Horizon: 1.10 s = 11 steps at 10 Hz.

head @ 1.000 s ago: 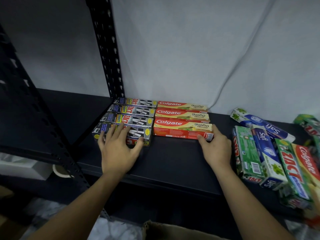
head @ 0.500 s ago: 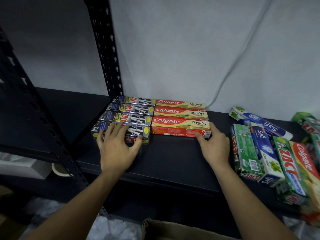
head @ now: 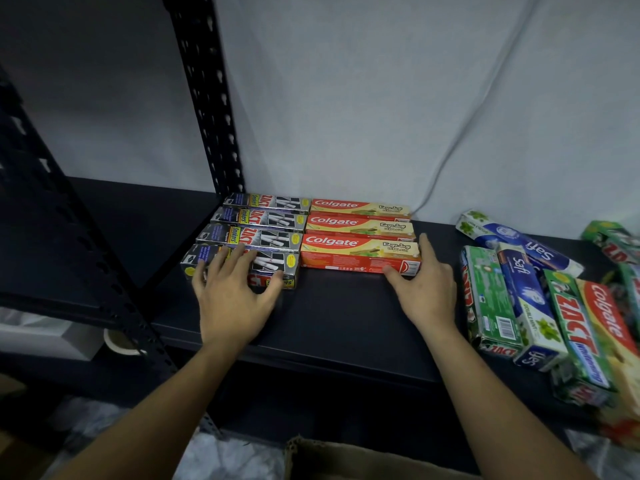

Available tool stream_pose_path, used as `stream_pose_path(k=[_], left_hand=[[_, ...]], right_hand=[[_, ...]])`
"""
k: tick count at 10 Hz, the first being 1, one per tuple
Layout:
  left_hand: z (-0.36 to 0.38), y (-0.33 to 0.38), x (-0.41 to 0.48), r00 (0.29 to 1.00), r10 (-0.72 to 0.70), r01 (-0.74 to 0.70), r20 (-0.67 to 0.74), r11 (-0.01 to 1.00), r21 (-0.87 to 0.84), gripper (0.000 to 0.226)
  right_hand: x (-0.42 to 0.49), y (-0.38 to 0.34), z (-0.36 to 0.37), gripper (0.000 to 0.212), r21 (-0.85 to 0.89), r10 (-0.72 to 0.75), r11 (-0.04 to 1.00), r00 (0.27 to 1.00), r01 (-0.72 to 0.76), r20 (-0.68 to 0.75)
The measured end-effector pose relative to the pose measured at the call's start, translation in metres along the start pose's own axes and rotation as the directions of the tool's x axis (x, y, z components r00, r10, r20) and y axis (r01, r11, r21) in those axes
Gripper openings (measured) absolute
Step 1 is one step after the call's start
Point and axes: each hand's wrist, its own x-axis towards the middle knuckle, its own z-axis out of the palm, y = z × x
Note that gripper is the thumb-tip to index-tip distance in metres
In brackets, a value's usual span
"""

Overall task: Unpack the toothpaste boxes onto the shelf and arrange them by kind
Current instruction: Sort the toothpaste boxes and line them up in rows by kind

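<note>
On the dark shelf [head: 339, 320] several black-and-silver Zact boxes [head: 256, 221] lie in a column by the upright post. Three red-and-yellow Colgate boxes [head: 360, 223] lie in a column right beside them. My left hand [head: 233, 292] rests with spread fingers on the front Zact box [head: 277, 268], thumb at its front edge. My right hand [head: 424, 289] touches the right end of the front Colgate box [head: 346, 252], fingers straight along its end and thumb on its front face. A loose heap of unsorted green, blue and red boxes [head: 540, 306] lies at the right.
A black perforated post [head: 204, 98] rises behind the Zact column, another slants at the left [head: 69, 216]. White cloth [head: 381, 98] hangs behind the shelf. A cardboard box rim [head: 346, 455] shows below. A white container [head: 45, 337] sits on the lower left shelf.
Both hands stay on the front boxes. The view has shifted slightly; the boxes and hands look almost unmoved.
</note>
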Motion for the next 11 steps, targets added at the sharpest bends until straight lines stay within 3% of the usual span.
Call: stream_pose_path(k=[1,11], left_hand=[[0.0,0.0,0.0,1.0,0.0,0.0,0.001,1.0,-0.001,0.07],[0.005,-0.004,-0.001,1.0,0.004,-0.004,-0.025,1.0,-0.001,0.067]], right_hand=[[0.001,0.004,0.003,0.064,0.004,-0.017,1.0,1.0,0.017,0.011],[-0.027,0.001,-0.007,0.055,0.035,-0.032,0.999,0.997,0.034,-0.063]])
